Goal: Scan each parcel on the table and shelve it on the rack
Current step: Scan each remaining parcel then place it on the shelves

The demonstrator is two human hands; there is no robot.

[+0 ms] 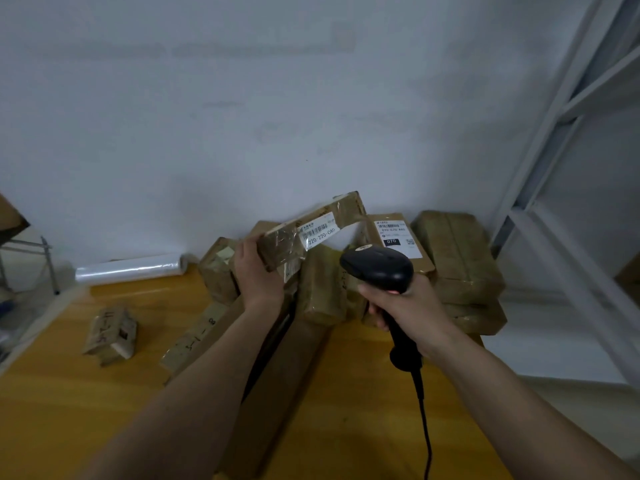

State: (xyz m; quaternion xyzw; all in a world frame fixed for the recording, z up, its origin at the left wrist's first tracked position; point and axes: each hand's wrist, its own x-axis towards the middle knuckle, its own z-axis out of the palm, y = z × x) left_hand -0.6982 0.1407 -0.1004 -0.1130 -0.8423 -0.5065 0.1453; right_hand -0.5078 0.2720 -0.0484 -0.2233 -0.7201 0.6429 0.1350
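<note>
My left hand [257, 270] grips the near end of a long flat cardboard parcel [341, 211] wrapped in clear tape, raised above the pile and tilted up to the right. Its white barcode label [319, 231] faces me. My right hand [405, 304] holds a black corded barcode scanner [379, 266] by the handle, its head just below and right of that label. Several brown parcels [457, 251] lie heaped on the wooden table [363, 393] against the wall. A white metal rack [561, 161] stands at the right.
A roll of clear stretch film [130, 268] lies at the table's back left. A small parcel with handwritten numbers [110, 332] sits alone at the left. Long cardboard boxes [277, 386] run toward me under my left forearm. The scanner cable [427, 434] trails down.
</note>
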